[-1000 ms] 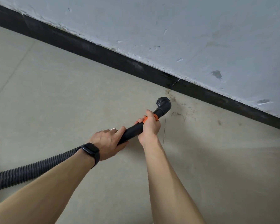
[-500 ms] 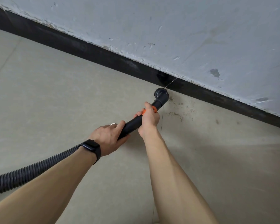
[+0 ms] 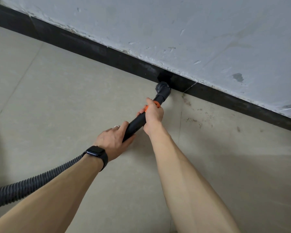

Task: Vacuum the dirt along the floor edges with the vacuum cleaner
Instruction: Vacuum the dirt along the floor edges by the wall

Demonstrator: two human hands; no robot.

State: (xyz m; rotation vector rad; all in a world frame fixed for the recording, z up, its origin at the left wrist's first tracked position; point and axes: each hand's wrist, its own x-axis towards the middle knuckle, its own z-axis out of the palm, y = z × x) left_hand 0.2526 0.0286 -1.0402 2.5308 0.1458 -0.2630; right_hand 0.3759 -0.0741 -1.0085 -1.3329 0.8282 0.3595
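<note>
Black wand (image 3: 135,123) in left grip (image 3: 113,142) and right grip (image 3: 154,113), nozzle (image 3: 163,89) at skirting (image 3: 91,47)

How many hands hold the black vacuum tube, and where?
2. The left hand grips the tube at its rear end, by the ribbed hose; the right hand grips it farther forward, at the orange ring behind the brush nozzle.

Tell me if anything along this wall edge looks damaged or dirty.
Yes. Dark dirt specks dot the floor tile right of the brush nozzle, not yet vacuumed. The wall paint is chipped and ragged along the top of the black baseboard, and a grey patch marks the wall further right.
</note>
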